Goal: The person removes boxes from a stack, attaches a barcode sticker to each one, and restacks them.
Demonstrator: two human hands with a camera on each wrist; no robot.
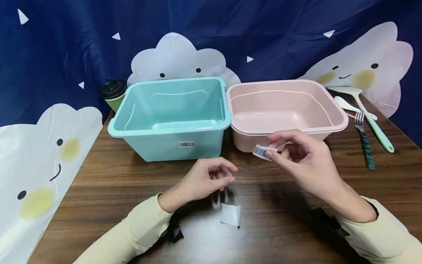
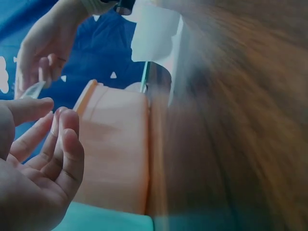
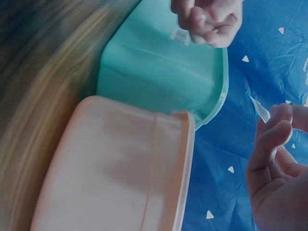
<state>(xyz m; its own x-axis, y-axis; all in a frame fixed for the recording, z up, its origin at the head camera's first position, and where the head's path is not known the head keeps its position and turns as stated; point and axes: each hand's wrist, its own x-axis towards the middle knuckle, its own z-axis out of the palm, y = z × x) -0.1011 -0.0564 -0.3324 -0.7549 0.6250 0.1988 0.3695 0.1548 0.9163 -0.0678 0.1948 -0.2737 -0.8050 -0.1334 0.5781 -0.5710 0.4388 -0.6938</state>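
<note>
at my far left hangs a dark blue cloth [image 1: 79, 47] printed with white smiling clouds and small white triangles; it runs along the back too. next comes a green cup [image 1: 116, 104] with a black lid [image 1: 113, 89], partly hidden behind the teal tub [image 1: 171, 146]. this tub stands upright on the brown wooden surface [image 1: 108, 176], with a small barcode label [image 1: 186, 144] on its front wall.

in front of the teal tub i hold my left grip [image 1: 206, 178] above the surface, fingers loosely bent, thumb toward the fingertips, released and holding nothing. a pale cream sleeve [image 1: 141, 227] covers my forearm. just to the right and nearer me, a small white sheet [image 1: 230, 215] lies flat.

further right stands the pink tub [image 1: 290, 131], upright, its rim touching or just beside the teal one; i cannot tell which. before its front wall, in the air and apart from it, is the white barcode sticker [image 1: 262, 151], slightly curved. my right grip [image 1: 308, 165] grasps it, pinching its right end with the thumb; which finger presses the other side i cannot tell.

at the far right lie a white spoon [image 1: 346, 104], a fork [image 1: 366, 148] with a dark green handle, and a pale green spatula [image 1: 375, 128] that crosses the spoon.
</note>
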